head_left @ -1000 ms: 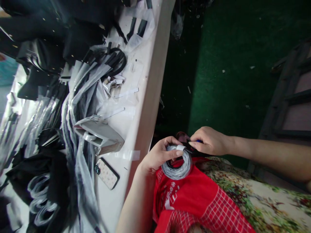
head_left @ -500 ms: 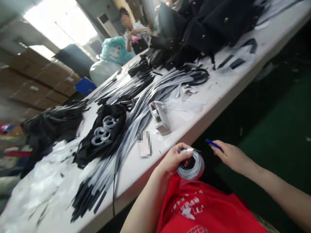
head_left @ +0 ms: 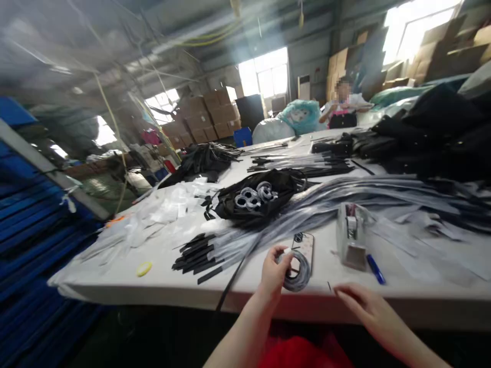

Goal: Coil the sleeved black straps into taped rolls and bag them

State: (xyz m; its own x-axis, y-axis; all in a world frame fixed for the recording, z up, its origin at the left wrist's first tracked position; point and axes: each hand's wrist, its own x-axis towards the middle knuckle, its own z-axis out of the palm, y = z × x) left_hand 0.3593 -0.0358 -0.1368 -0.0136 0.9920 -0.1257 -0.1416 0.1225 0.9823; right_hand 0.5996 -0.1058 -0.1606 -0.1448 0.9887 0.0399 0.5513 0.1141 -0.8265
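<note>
My left hand (head_left: pixel 274 268) is closed on a coil of grey, see-through strip (head_left: pixel 301 276), pinching its upper left side near a small white tab. The coil is held above the table's front edge and partly covers a phone (head_left: pixel 308 245) lying behind it. My right hand (head_left: pixel 362 304) hovers at the table edge with loosely bent fingers, a gap showing between thumb and fingers and nothing visible in them. A blue pen (head_left: pixel 375 269) lies just beyond it, beside a tape dispenser (head_left: pixel 352 240).
Several similar coils (head_left: pixel 253 198) rest on a black bag (head_left: pixel 226 207). Long plastic-wrapped strips (head_left: pixel 318 202) with black ends run across the white table (head_left: pixel 161 291). White scraps (head_left: pixel 153 220) and a yellow ring (head_left: pixel 143 269) lie left. Black goods (head_left: pixel 429 138) are piled right; a person (head_left: pixel 342 110) is at the far side.
The blue pen has gone from my right hand onto the table beside the tape dispenser. My left hand still holds the coil. The view has swung left and up, showing more of the room.
</note>
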